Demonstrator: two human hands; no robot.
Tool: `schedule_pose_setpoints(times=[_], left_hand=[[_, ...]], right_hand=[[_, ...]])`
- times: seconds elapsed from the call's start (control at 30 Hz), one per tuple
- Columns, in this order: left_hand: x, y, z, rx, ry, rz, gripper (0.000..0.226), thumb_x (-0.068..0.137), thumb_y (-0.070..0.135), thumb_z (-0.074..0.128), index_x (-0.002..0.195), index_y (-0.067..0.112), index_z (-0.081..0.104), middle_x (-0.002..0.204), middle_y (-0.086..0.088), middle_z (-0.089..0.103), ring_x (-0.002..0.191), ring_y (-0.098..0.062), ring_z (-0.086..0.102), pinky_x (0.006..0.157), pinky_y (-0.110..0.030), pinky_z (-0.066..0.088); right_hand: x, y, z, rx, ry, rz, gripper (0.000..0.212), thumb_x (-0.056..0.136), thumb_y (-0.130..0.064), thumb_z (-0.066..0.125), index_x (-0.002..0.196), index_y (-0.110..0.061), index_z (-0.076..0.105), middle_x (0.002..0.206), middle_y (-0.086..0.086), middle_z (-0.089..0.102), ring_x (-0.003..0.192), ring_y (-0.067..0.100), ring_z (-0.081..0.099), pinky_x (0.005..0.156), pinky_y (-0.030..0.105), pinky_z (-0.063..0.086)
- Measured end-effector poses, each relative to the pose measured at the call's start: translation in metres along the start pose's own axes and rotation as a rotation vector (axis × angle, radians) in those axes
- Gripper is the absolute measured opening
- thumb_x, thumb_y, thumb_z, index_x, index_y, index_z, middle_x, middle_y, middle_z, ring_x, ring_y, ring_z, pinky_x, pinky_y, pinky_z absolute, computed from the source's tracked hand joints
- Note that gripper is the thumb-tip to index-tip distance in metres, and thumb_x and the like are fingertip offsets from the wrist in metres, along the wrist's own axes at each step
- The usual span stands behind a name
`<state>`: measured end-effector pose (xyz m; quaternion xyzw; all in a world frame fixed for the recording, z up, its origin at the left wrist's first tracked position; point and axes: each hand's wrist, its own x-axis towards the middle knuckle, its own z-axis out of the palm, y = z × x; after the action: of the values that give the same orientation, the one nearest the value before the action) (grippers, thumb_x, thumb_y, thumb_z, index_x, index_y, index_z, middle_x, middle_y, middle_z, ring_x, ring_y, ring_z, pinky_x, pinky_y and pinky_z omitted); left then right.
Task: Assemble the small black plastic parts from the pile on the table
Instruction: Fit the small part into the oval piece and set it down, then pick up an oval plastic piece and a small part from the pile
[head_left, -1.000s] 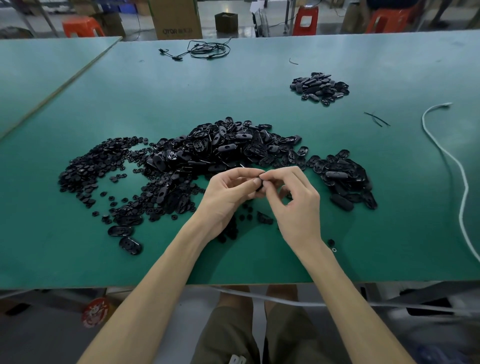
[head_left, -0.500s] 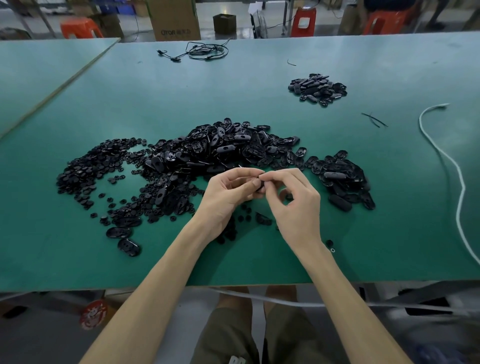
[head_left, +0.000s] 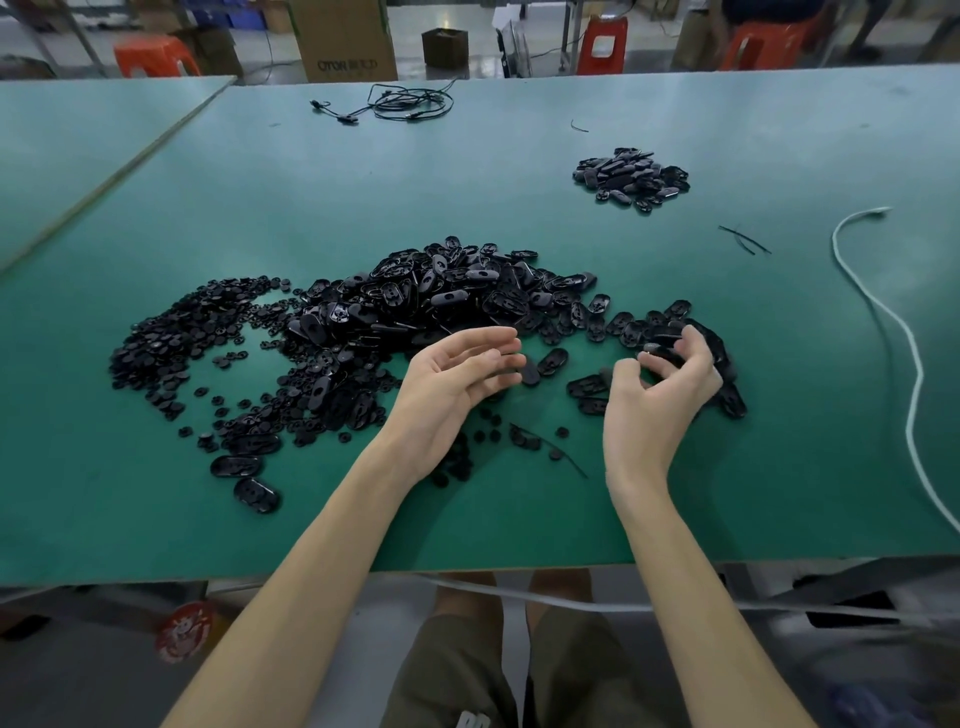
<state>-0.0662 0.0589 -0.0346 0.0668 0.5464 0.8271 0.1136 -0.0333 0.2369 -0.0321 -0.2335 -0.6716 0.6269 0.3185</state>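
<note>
On the green table (head_left: 779, 467), just in front of the person, the pile of black parts (head_left: 441, 296) spreads wide: oval shells heaped in the middle and trailing off to the right, small round pieces (head_left: 182, 332) scattered to the left. A smaller heap (head_left: 631, 176) lies well apart on the far side, likely the finished ones.

The left hand (head_left: 457, 374) hovers palm up with its fingers relaxed and nothing in it. The right hand (head_left: 660, 389) is over the right-hand trail of shells with its fingers curled. A dark shape sits at the fingertips, but I cannot tell whether they pinch a part or only reach above the ones lying there.

This looks like the gap between two assemblies, with the right hand going for the next shell. The next move calls for lifting a single shell clear of its neighbours, taking one round piece with the free hand, then lining the two up and pressing them together.

Half a second ago both hands met at the fingertips in front of the pile, pinching a part between them. Now they are apart: the left has opened and the right has swung out to the right. The pile itself looks undisturbed. A white cord (head_left: 883, 312) curves along the right side.
</note>
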Motion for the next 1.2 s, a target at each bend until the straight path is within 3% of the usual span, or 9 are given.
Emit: schedule_pose_setpoints(times=[0.17,0.27,0.4,0.53,0.63,0.83,1.0,1.1,1.2], left_hand=[[0.0,0.002,0.0,-0.046,0.013,-0.009,0.026,0.101,-0.006,0.056,0.121,-0.001,0.072,0.118,-0.017,0.073,0.109,-0.027,0.071,0.091,-0.031,0.058],[0.0,0.004,-0.001,-0.111,0.036,-0.023,0.026,0.1,-0.007,0.055,0.119,-0.001,0.072,0.115,-0.016,0.074,0.106,-0.026,0.072,0.09,-0.03,0.059],[0.002,0.007,-0.004,-0.231,0.081,-0.033,0.027,0.097,-0.009,0.055,0.111,0.001,0.076,0.109,-0.016,0.075,0.1,-0.025,0.074,0.088,-0.03,0.06],[0.003,0.008,-0.005,-0.288,0.091,-0.032,0.028,0.097,-0.009,0.052,0.115,-0.001,0.072,0.107,-0.014,0.075,0.097,-0.024,0.074,0.086,-0.029,0.06],[0.003,0.009,-0.005,-0.294,0.078,-0.033,0.027,0.098,-0.008,0.052,0.116,0.0,0.07,0.107,-0.013,0.074,0.097,-0.023,0.073,0.088,-0.029,0.059],[0.003,0.009,-0.005,-0.317,0.073,-0.033,0.028,0.099,-0.007,0.05,0.117,0.001,0.07,0.107,-0.013,0.073,0.096,-0.023,0.072,0.089,-0.03,0.059],[0.002,0.009,-0.005,-0.319,0.061,-0.025,0.027,0.099,-0.007,0.05,0.116,0.001,0.07,0.107,-0.012,0.073,0.095,-0.023,0.071,0.089,-0.03,0.059],[0.002,0.008,-0.004,-0.256,0.034,-0.004,0.026,0.099,-0.006,0.052,0.115,0.002,0.071,0.108,-0.012,0.072,0.096,-0.022,0.071,0.089,-0.031,0.059],[0.0,0.006,0.0,-0.089,-0.018,0.027,0.024,0.098,-0.006,0.058,0.117,0.001,0.07,0.11,-0.012,0.072,0.1,-0.022,0.071,0.09,-0.031,0.058]], right_hand=[[-0.002,-0.001,0.001,-0.062,-0.047,-0.083,0.04,0.095,0.001,0.057,0.131,-0.014,0.056,0.129,0.001,0.046,0.102,0.0,0.058,0.076,0.017,0.05],[-0.004,0.003,0.004,-0.244,-0.175,-0.16,0.034,0.095,-0.005,0.063,0.126,-0.018,0.06,0.12,-0.001,0.056,0.112,0.016,0.052,0.092,0.032,0.049],[-0.005,0.006,0.008,-0.566,-0.291,-0.244,0.041,0.097,-0.018,0.068,0.138,-0.017,0.059,0.136,0.002,0.055,0.128,0.024,0.039,0.108,0.035,0.033],[-0.01,0.006,0.011,-0.764,-0.395,-0.413,0.05,0.101,-0.027,0.065,0.15,-0.02,0.053,0.15,-0.005,0.051,0.141,0.019,0.033,0.114,0.035,0.022],[-0.011,0.008,0.012,-0.844,-0.443,-0.427,0.052,0.103,-0.033,0.062,0.152,-0.02,0.051,0.148,-0.005,0.055,0.14,0.02,0.035,0.113,0.036,0.019],[-0.013,0.009,0.013,-0.813,-0.392,-0.448,0.027,0.102,-0.036,0.063,0.125,-0.025,0.072,0.125,-0.003,0.064,0.126,0.024,0.04,0.105,0.038,0.024],[-0.012,0.007,0.012,-0.609,-0.321,-0.385,0.022,0.108,-0.029,0.055,0.108,-0.018,0.073,0.098,-0.007,0.069,0.109,0.021,0.046,0.089,0.031,0.021],[-0.01,0.005,0.009,-0.429,-0.352,-0.32,0.019,0.108,-0.026,0.055,0.108,-0.017,0.073,0.084,-0.015,0.062,0.101,0.016,0.049,0.089,0.031,0.036],[-0.011,0.001,0.008,-0.26,-0.418,-0.264,0.011,0.106,-0.027,0.06,0.111,-0.027,0.069,0.089,-0.017,0.07,0.099,0.014,0.062,0.085,0.027,0.049]])
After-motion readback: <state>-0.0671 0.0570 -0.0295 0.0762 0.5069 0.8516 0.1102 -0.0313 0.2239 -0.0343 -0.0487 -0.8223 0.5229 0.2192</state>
